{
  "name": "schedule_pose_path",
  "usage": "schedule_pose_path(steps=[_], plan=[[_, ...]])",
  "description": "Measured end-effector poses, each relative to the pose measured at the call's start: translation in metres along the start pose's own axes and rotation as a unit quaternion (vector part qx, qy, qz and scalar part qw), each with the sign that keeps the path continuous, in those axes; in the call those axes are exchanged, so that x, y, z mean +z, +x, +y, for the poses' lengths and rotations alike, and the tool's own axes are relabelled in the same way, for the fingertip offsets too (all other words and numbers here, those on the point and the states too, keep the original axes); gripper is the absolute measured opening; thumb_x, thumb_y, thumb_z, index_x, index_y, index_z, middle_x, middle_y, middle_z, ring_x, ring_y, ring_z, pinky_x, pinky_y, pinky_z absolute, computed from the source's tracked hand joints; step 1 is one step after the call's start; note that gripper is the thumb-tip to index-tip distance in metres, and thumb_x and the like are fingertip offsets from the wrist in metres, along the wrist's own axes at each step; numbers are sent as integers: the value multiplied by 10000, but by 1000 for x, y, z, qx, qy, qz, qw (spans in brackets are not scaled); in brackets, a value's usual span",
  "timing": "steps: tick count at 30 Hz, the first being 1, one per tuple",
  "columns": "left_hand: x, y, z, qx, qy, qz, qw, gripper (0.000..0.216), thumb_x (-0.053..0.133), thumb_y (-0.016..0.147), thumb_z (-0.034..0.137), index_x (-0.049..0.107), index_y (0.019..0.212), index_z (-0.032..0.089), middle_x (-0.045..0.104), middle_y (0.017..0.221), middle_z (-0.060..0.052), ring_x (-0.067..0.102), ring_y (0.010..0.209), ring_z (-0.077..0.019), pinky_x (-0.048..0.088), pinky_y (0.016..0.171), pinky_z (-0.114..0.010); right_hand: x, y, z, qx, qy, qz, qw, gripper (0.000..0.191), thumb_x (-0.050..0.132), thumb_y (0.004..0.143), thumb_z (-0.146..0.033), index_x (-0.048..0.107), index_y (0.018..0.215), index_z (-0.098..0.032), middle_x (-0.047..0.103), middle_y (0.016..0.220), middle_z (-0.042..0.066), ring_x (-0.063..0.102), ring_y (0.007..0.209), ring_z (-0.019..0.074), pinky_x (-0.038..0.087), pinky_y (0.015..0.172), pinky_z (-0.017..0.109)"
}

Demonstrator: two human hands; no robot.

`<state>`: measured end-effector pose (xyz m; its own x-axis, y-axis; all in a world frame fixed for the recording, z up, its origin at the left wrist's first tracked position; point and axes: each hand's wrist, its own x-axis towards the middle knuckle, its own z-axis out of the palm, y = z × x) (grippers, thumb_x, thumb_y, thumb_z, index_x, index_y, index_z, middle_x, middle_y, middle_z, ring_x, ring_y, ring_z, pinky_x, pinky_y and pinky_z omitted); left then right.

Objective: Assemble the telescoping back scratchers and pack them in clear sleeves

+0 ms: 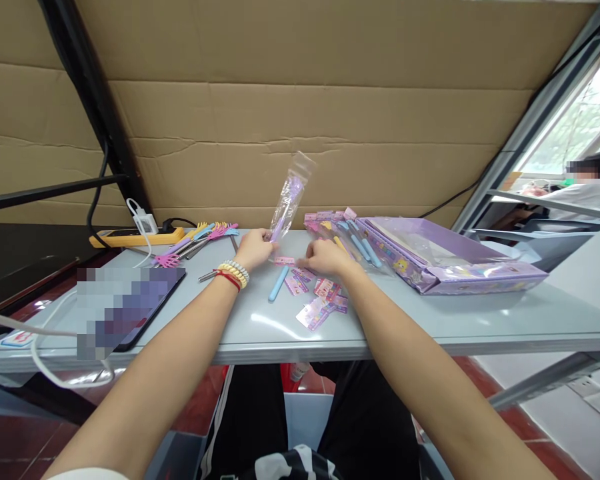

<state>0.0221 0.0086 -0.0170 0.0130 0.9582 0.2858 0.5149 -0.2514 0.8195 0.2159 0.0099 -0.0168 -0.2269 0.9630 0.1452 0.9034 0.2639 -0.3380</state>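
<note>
My left hand pinches the lower end of a clear plastic bag with a purple back scratcher inside, raised at a slant above the table. My right hand is curled over small pink and purple cards, fingertips pressed together; what they hold, if anything, is hidden. Between the hands lies a blue handle. Several unbagged back scratchers with pink, yellow and blue claw ends are piled left of my left hand. Beyond my right hand are bagged ones with blue and yellow handles.
A purple open box with clear plastic in it stands at the right. On the left are a phone with a white cable and a yellow power strip. Cardboard closes off the back. Another person sits far right.
</note>
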Motion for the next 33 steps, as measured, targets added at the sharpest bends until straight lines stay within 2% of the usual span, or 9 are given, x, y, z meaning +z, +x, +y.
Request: schedule_pose_path(steps=[3,7,9,13,16,18,21,25,33], plan=[[0,0,0,3,68,8,998,59,647,625,134,628,663,174,600,585,-3,527,592,-154,366,583,-252,0,0,-1,5,-46,-93,995,399,757,593,-520,558,488,-190,601,576,67,513,556,164,323,535,290],[0,-3,3,29,151,-9,988,39,627,651,147,643,684,161,605,620,-26,522,598,-162,352,572,-260,-1,0,-5,8,-36,-144,989,379,793,578,-447,525,483,-196,586,562,39,521,561,162,343,564,285],[-1,-4,5,40,200,-18,979,82,619,671,169,672,731,151,617,642,-37,537,629,-173,368,594,-264,-2,-1,-5,7,-31,-133,991,319,774,615,-378,529,527,-193,598,582,29,543,595,164,351,582,272],[-6,-6,8,48,243,-42,968,200,584,711,199,732,838,152,656,693,-42,572,695,-186,409,667,-265,-5,1,0,39,45,48,997,103,586,772,-277,577,739,-180,660,737,62,588,669,176,365,590,260],[-10,-5,8,36,233,-48,971,277,579,723,194,751,935,149,689,744,-53,583,712,-189,417,683,-266,-10,4,8,116,176,177,961,168,446,823,-238,566,921,-173,648,681,55,575,560,175,381,559,268],[-11,-5,8,28,225,-48,973,303,587,722,188,752,972,141,704,773,-64,586,718,-190,414,673,-267,-13,6,16,143,233,239,932,160,455,801,-226,550,921,-180,632,649,36,566,541,174,396,567,270],[-11,-3,6,37,228,-45,972,291,594,722,189,761,958,153,713,790,-66,590,733,-191,408,661,-266,-15,8,27,142,210,341,905,68,537,752,-262,514,752,-198,614,676,38,558,638,183,402,628,278],[-10,-1,3,64,250,-39,965,261,587,719,178,772,904,180,712,766,-60,585,727,-193,392,645,-271,-12,11,36,124,145,398,898,185,560,732,-312,429,640,-219,545,655,22,500,666,185,396,679,305],[-9,1,-4,100,264,-17,959,238,589,707,174,776,848,212,703,723,-59,582,707,-198,388,660,-282,-4,14,38,32,106,477,872,186,519,716,-230,351,637,-236,529,854,83,505,806,213,413,787,357]])
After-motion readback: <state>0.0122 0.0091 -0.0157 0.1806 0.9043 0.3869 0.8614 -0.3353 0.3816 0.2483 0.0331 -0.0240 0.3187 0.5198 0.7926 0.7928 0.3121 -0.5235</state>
